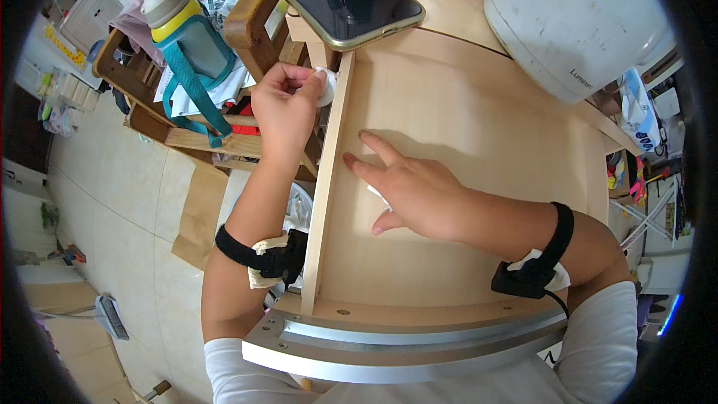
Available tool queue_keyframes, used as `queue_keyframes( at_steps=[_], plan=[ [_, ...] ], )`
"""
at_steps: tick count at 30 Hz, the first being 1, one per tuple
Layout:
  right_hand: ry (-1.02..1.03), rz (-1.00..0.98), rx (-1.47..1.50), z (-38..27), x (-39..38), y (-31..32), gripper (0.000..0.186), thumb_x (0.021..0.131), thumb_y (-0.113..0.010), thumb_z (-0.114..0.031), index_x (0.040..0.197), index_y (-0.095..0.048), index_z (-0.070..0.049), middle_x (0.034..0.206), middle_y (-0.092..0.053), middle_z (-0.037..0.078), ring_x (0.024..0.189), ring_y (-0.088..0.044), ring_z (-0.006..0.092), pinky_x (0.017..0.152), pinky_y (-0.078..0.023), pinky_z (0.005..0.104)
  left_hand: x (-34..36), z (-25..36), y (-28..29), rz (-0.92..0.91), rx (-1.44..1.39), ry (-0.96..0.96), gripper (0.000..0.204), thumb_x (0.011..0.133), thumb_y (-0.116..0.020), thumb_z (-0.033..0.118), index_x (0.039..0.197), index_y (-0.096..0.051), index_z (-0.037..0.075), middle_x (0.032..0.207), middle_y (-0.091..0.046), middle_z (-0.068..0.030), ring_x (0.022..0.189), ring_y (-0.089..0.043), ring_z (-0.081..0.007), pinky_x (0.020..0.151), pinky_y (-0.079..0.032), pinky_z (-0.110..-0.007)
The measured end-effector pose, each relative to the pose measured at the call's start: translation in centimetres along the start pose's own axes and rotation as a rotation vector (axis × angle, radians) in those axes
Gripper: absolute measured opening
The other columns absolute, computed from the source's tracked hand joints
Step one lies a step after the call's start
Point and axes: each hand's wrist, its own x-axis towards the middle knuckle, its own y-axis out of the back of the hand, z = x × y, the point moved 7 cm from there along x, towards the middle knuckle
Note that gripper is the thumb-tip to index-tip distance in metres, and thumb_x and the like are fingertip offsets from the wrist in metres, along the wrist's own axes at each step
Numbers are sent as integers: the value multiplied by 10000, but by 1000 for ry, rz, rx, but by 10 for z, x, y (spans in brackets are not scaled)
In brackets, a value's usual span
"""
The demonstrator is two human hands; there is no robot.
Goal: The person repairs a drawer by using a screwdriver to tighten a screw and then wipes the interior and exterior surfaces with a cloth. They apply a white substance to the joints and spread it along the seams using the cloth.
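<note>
My left hand (290,105) pinches a small white cloth or tissue (327,87) at the outer left edge of the pale wooden drawer (471,120). My right hand (407,187) is over the drawer's interior, index and middle fingers stretched leftward; a white piece, apparently tissue (378,193), shows in its palm, mostly hidden. The drawer has a curved silver handle (404,352) on its front. Black straps with small boxes are on both my forearms.
A phone (344,0) lies above the drawer's back left corner. A white appliance (568,15) stands at back right. Left, a wooden rack (179,138) holds papers and a teal-sleeved bottle (187,45). A brush (111,318) is on the tiled floor.
</note>
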Motion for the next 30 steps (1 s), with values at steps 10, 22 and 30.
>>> queue_keyframes(
  at_steps=[10, 22, 30],
  plan=[
    [11, 18, 28, 3, -2, -1, 804, 674, -783, -205, 1350, -380, -44, 1426, -273, 239, 1052, -591, 354, 854, -507, 406, -3, 1, -8, 16, -21, 50, 95, 806, -691, 41, 764, -611, 11, 725, -624, -30, 624, -550, -69, 587, -434, -198],
    [-8, -11, 33, -1, 1, -3, 809, 684, -779, -175, 1373, -364, -92, 1465, -218, 221, 1045, -586, 340, 840, -499, 408, 2, -10, 1, 8, -42, 59, 80, 792, -691, 24, 767, -617, 7, 725, -627, -39, 629, -553, -79, 591, -440, -210],
    [-30, -13, 63, 4, -1, -4, 799, 693, -772, -174, 1373, -360, -89, 1468, -214, 217, 1054, -581, 346, 847, -496, 411, 2, 0, -4, -7, -44, 87, 86, 787, -693, 22, 760, -612, 12, 717, -622, -38, 621, -551, -83, 581, -433, -212]
  ],
)
